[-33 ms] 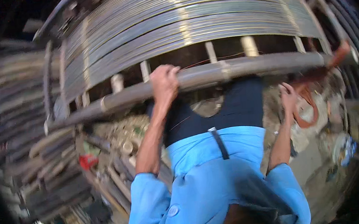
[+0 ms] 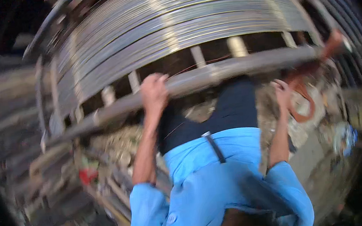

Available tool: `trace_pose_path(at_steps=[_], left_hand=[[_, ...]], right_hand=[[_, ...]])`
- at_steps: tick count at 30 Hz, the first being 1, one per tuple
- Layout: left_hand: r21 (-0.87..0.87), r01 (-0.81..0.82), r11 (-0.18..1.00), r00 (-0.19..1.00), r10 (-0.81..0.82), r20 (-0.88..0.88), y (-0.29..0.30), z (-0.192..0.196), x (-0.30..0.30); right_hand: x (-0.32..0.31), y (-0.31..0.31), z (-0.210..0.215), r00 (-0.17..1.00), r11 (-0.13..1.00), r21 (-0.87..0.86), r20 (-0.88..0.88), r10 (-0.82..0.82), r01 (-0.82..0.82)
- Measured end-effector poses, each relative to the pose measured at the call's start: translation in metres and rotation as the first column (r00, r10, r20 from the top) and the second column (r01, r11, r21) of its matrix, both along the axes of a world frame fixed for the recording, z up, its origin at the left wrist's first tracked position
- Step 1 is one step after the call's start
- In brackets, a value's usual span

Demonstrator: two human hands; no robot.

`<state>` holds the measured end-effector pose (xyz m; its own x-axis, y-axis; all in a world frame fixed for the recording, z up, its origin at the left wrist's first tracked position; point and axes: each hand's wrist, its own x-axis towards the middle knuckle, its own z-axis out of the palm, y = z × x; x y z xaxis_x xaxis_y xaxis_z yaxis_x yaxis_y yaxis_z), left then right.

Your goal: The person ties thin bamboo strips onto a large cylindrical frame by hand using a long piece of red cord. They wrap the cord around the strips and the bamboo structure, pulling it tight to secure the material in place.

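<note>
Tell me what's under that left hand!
The left hand is on a long, rounded pole, which shows on both sides of it. The part right beneath the hand is covered, so it can't be seen.

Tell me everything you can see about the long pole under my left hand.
The pole is round, grey-brown and looks like bamboo, with paler bands at intervals. It runs crosswise along the near side of the slatted panel, with short pale uprights in the gap between. Your left hand lies over it, left of its middle; blur hides how firmly it grips. Near its right end is something reddish-brown; contact is unclear.
</note>
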<state>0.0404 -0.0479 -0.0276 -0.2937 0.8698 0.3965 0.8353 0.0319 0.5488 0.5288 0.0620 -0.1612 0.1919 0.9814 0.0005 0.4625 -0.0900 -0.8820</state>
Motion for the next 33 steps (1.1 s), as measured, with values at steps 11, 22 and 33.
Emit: trace_pose_path(at_steps=[11,22,33], left_hand=[[-0.051,0.166,0.985,0.785,-0.101,0.611,0.018,0.003,0.048],[-0.318,0.173,0.932,0.963,-0.093,0.253,-0.077,0.011,0.055],[-0.291,0.334,0.896,0.939,-0.291,0.184,-0.013,0.033,0.135]], right_hand=[[0.125,0.067,0.035,0.851,0.844,0.129,-0.011,-0.524,0.521],[0.129,0.149,0.055,0.73,0.792,0.241,0.308,-0.611,0.561],[0.162,0.146,0.044,0.835,0.867,0.072,-0.32,-0.448,0.493]])
